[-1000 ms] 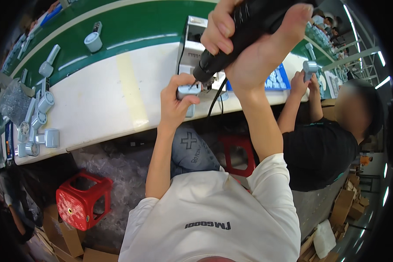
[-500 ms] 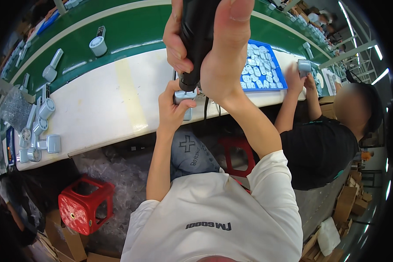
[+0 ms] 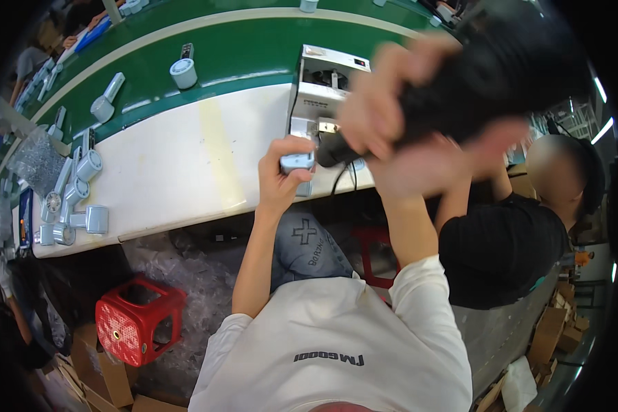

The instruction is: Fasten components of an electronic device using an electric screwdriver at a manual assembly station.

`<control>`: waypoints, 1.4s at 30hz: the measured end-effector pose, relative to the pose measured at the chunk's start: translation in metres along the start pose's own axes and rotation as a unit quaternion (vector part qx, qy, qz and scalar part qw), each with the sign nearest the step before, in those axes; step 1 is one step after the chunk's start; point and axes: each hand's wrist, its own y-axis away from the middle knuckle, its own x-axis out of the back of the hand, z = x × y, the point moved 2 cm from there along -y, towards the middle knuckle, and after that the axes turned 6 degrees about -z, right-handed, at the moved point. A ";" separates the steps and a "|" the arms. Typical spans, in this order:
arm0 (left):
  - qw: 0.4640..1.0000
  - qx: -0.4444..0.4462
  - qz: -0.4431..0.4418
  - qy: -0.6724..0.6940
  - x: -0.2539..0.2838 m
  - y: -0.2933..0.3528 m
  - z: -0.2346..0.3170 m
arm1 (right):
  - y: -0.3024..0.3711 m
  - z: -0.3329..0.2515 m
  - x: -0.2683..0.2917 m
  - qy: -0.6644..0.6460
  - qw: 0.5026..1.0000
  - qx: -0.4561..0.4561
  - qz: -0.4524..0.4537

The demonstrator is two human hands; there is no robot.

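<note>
My left hand (image 3: 276,182) is closed round a light blue plastic housing (image 3: 296,163) at the front edge of the white table. Its fingers grip the top and the side of the part. My right hand (image 3: 408,168), blurred by motion, is wrapped round a thick black electric screwdriver (image 3: 498,75). The screwdriver leans over to the right, its narrow nose pointing left, close beside the housing. Whether the tip touches the housing, I cannot tell.
Behind my hands stands a metal box-shaped machine (image 3: 316,96). Light blue handled devices (image 3: 82,172) cluster at the table's left end; others lie on the green conveyor (image 3: 247,51). A co-worker in black (image 3: 501,247) sits at my right. A red stool (image 3: 141,323) stands lower left.
The screwdriver has swung from upright over the housing to tilted right, its nose off the part's top. My left hand still holds the housing. The metal machine has come into view.
</note>
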 end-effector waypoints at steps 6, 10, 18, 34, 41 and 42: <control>0.983 -0.152 0.036 -0.101 0.058 -0.083 0.041 | 0.094 0.033 0.054 0.170 0.975 -0.041 0.137; 0.908 -0.037 -0.039 -0.415 0.071 -0.167 0.007 | 0.128 0.071 0.077 0.239 0.944 -0.105 0.199; 0.832 0.142 -0.168 -0.510 0.112 -0.246 -0.144 | 0.130 0.082 0.085 0.245 0.948 -0.028 0.203; 0.866 0.250 -0.093 -0.422 0.235 -0.230 -0.132 | 0.129 0.068 0.098 0.167 0.948 0.070 0.261; 0.947 0.001 0.161 -0.278 0.147 -0.147 0.013 | 0.126 -0.004 0.123 0.331 0.853 -0.114 0.386; 0.961 0.000 0.126 -0.246 0.123 -0.127 0.028 | 0.124 -0.023 0.139 0.376 0.825 -0.118 0.405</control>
